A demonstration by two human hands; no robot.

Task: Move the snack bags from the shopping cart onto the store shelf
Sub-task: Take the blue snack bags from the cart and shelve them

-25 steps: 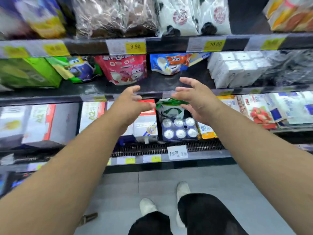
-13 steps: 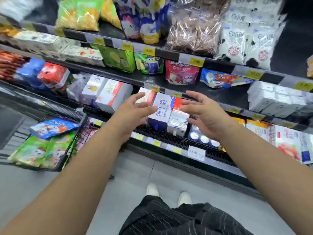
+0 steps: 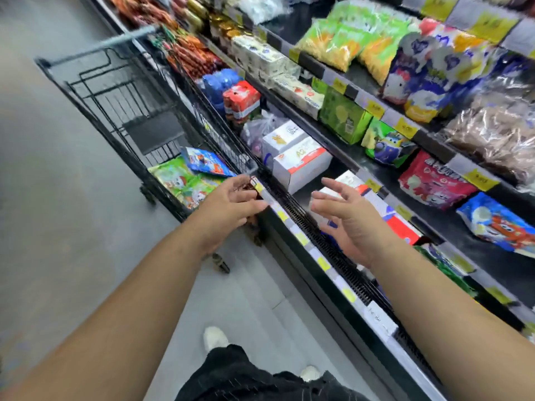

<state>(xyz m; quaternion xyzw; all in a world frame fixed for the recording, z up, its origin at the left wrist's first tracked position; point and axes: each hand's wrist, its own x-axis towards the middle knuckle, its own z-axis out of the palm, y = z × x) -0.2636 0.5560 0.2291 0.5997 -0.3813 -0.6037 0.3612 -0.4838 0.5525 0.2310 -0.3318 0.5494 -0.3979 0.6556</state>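
A black wire shopping cart [image 3: 121,91] stands to my left against the shelving. In its near end lie a blue snack bag [image 3: 207,162] and green snack bags [image 3: 181,180]. My left hand [image 3: 228,205] hovers at the cart's near corner, fingers apart, holding nothing. My right hand [image 3: 347,218] is open too, spread in front of the lower shelf edge. On the store shelf [image 3: 451,227] to the right lie a pink snack bag [image 3: 434,183], a blue snack bag [image 3: 498,224] and a green-purple one [image 3: 385,146].
White boxes [image 3: 301,160] and red and blue drink packs [image 3: 240,102] fill the lower shelf beside the cart. Upper shelves hold green and yellow bags [image 3: 347,44]. Grey floor [image 3: 58,198] stretches left of the cart. My shoes [image 3: 215,338] are below.
The view has swung left, from facing the shelf to the cart. Both empty hands have moved left and down, the left one reaching the cart's near corner.
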